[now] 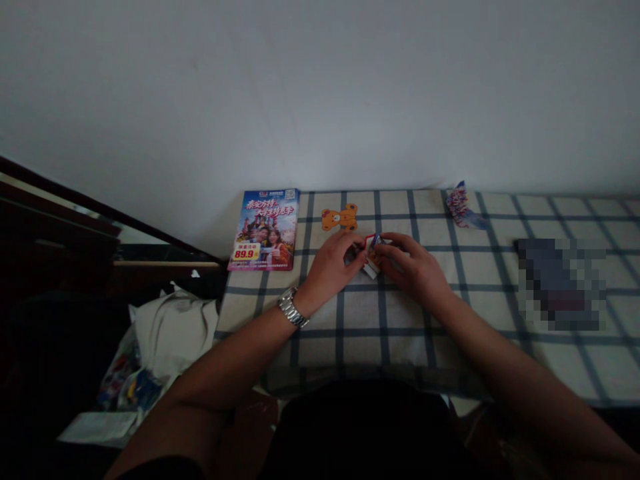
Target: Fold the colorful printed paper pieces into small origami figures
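Both hands meet over the table's middle around a small printed packet [371, 259] with white, red and blue on it. From its left side my left hand [336, 261] pinches the packet between thumb and fingers; a metal watch [293, 307] circles that wrist. My right hand [411, 267] grips the right side, fingers bent over it. Much of the packet is covered by fingers, so its exact kind cannot be made out. Just beyond the left hand lies a flat brown bear cutout [340, 217].
A checked cloth [320, 340] covers the table, which meets a pale wall [350, 93]. Flyers [265, 230] lie at the back left, a crumpled colourful wrapper [461, 205] at the back right. A dark pixelated object [557, 280] is far right. White bags [175, 327] sit below left.
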A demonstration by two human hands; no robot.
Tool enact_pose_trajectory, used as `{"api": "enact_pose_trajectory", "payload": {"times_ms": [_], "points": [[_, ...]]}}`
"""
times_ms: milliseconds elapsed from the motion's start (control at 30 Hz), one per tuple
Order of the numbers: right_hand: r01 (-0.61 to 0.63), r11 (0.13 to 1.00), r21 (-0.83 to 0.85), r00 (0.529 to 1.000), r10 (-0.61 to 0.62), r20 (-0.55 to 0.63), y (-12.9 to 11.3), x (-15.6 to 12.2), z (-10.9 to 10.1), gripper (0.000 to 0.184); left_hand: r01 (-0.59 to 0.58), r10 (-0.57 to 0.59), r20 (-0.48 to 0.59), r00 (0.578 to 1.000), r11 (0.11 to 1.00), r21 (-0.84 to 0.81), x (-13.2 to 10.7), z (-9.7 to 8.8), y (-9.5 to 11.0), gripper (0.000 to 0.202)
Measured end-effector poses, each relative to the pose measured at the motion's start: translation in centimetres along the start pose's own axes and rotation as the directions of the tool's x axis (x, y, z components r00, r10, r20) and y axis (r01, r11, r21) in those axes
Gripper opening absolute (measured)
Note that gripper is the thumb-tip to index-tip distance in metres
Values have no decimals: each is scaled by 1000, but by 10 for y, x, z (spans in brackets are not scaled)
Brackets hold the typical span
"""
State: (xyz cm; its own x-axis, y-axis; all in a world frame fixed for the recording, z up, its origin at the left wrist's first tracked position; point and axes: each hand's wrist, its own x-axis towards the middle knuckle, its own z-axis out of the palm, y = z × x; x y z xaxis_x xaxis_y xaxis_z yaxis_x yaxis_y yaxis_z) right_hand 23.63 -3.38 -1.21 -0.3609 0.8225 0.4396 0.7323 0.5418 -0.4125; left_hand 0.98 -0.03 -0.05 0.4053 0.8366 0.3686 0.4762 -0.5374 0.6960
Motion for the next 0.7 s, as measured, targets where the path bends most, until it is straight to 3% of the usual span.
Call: {"api": "enact_pose_trajectory", "payload": {"times_ms": [367,700], "points": [[23,999,-31,1000,-24,-9,-3,2,-2,29,-6,6,12,1000,1000,2,0,1,-3,6],[4,998,59,1000,-4,-14,-2,2,-2,24,-13,13,5,1000,1000,-1,1,-2,0,6]]}}
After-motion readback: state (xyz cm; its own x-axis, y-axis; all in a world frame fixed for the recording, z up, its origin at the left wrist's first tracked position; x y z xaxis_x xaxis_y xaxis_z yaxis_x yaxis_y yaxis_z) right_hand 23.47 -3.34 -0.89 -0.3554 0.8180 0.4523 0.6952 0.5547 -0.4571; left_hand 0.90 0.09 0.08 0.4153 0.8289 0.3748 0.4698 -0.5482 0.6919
